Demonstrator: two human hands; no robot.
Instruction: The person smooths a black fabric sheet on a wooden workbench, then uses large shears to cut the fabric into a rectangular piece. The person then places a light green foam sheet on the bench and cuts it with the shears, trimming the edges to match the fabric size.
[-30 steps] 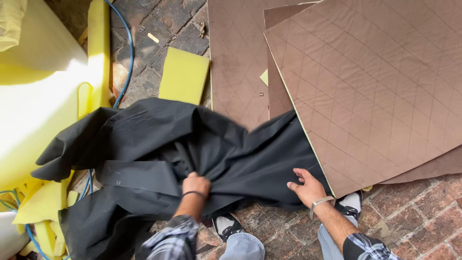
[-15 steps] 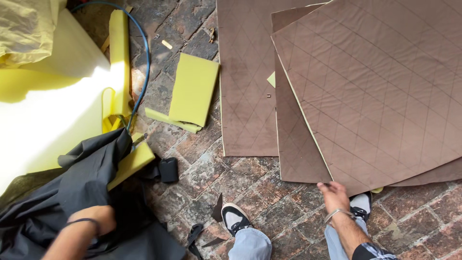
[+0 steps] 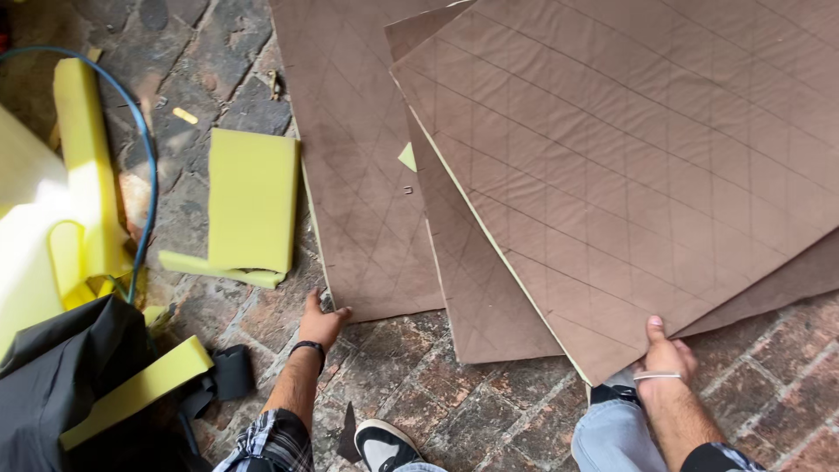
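Top quilted panel (image 3: 647,166), corner twd right hand (image 3: 669,358)

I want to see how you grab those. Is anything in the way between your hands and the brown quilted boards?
Nothing visible: the left hand already touches the lowest brown quilted board, and the right hand grips the top board's corner.

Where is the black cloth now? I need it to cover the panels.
In the head view the black cloth lies bunched at the lower left corner on the brick floor, under a yellow foam strip, left of the left hand.
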